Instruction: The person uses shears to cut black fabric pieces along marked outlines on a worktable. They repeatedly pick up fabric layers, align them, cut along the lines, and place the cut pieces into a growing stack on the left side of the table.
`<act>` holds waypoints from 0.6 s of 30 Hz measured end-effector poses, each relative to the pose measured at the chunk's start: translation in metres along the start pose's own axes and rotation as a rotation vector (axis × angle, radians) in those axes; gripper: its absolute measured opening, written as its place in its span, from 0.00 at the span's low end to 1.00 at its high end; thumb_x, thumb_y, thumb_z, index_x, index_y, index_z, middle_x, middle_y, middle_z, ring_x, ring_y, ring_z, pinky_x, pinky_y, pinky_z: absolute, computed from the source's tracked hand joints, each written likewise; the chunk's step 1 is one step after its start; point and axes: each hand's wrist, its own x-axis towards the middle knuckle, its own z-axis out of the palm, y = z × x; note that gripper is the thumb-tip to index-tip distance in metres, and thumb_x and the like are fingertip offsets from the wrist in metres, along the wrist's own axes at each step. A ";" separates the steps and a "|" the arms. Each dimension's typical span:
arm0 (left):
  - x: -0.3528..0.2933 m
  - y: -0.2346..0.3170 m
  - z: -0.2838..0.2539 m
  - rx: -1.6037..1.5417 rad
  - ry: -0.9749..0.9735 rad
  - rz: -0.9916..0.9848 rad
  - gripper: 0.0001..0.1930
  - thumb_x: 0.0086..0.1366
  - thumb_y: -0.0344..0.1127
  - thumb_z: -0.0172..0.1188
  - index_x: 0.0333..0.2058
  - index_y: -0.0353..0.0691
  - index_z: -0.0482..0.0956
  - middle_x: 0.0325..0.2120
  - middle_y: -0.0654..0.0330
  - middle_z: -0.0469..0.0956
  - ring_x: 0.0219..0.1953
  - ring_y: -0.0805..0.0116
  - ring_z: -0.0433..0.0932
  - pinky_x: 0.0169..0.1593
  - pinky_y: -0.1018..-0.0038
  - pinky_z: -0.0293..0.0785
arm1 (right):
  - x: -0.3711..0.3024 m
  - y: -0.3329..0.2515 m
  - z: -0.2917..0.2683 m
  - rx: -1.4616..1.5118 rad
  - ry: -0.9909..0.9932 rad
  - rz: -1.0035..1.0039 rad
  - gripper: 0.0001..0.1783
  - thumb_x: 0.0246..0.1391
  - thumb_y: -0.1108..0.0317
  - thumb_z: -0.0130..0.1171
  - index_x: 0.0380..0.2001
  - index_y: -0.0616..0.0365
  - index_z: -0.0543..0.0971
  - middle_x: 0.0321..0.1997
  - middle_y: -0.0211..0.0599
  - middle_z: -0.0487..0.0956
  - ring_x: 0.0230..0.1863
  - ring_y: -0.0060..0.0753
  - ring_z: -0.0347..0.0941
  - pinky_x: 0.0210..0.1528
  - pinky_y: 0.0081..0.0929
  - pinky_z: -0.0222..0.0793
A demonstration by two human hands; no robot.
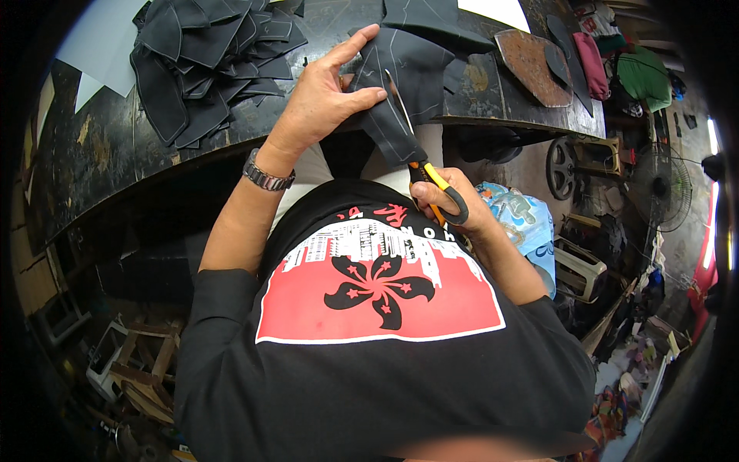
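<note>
A dark sheet of fabric [418, 68] with pale outlines drawn on it hangs over the table's near edge. My left hand [329, 94] grips its left side: the thumb lies on top, the index finger stretches along the cloth, and the other fingers are partly hidden. Scissors [436, 179] with yellow and black handles are in my right hand [459, 202], the fingers wrapped around the loops. Their blades point away from me, spread apart at the fabric, with a narrow strip of it lying between my left thumb and the handles.
A heap of cut dark pieces [208, 54] lies on the worn black table [85, 146] at the left. On the right rest a brown template board [531, 68] and a pink item [590, 65]. A fan [662, 185] and a plastic stool [579, 269] stand beyond on the right.
</note>
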 end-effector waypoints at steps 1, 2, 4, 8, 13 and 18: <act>0.000 0.000 0.000 0.001 -0.001 -0.007 0.37 0.56 0.20 0.63 0.64 0.37 0.60 0.60 0.57 0.64 0.49 0.75 0.73 0.53 0.77 0.74 | 0.000 0.002 0.001 0.018 0.002 -0.016 0.22 0.51 0.50 0.63 0.24 0.60 0.74 0.19 0.27 0.71 0.19 0.16 0.65 0.21 0.15 0.59; 0.000 -0.001 0.000 -0.003 -0.004 0.006 0.37 0.56 0.20 0.63 0.64 0.37 0.60 0.61 0.57 0.64 0.50 0.75 0.73 0.53 0.77 0.74 | 0.001 0.004 0.002 0.041 0.004 -0.027 0.21 0.51 0.50 0.64 0.24 0.60 0.74 0.19 0.27 0.71 0.19 0.16 0.65 0.21 0.15 0.58; 0.001 -0.002 0.001 -0.011 -0.010 0.032 0.37 0.56 0.20 0.64 0.64 0.37 0.60 0.61 0.56 0.63 0.51 0.74 0.73 0.54 0.77 0.74 | 0.001 0.007 0.006 0.060 0.021 -0.062 0.21 0.52 0.52 0.64 0.23 0.59 0.74 0.19 0.27 0.71 0.18 0.15 0.64 0.20 0.15 0.57; 0.002 -0.005 0.004 0.003 0.003 0.085 0.37 0.56 0.21 0.64 0.64 0.37 0.60 0.62 0.55 0.63 0.53 0.72 0.71 0.55 0.76 0.73 | 0.000 0.009 0.012 0.109 0.066 -0.120 0.20 0.53 0.54 0.65 0.19 0.57 0.74 0.14 0.23 0.69 0.16 0.12 0.60 0.19 0.15 0.53; 0.001 -0.006 0.006 0.007 0.011 0.105 0.37 0.56 0.21 0.64 0.64 0.37 0.60 0.62 0.54 0.62 0.54 0.72 0.71 0.56 0.75 0.72 | -0.003 0.006 0.014 0.017 0.081 -0.123 0.20 0.53 0.55 0.64 0.19 0.58 0.74 0.14 0.23 0.68 0.16 0.12 0.61 0.19 0.14 0.52; 0.002 -0.004 0.005 -0.007 0.017 0.096 0.38 0.56 0.22 0.65 0.64 0.37 0.59 0.62 0.53 0.62 0.54 0.71 0.71 0.55 0.75 0.74 | 0.002 -0.001 0.012 0.049 0.074 -0.072 0.21 0.53 0.52 0.64 0.20 0.59 0.74 0.15 0.26 0.70 0.15 0.14 0.64 0.18 0.15 0.56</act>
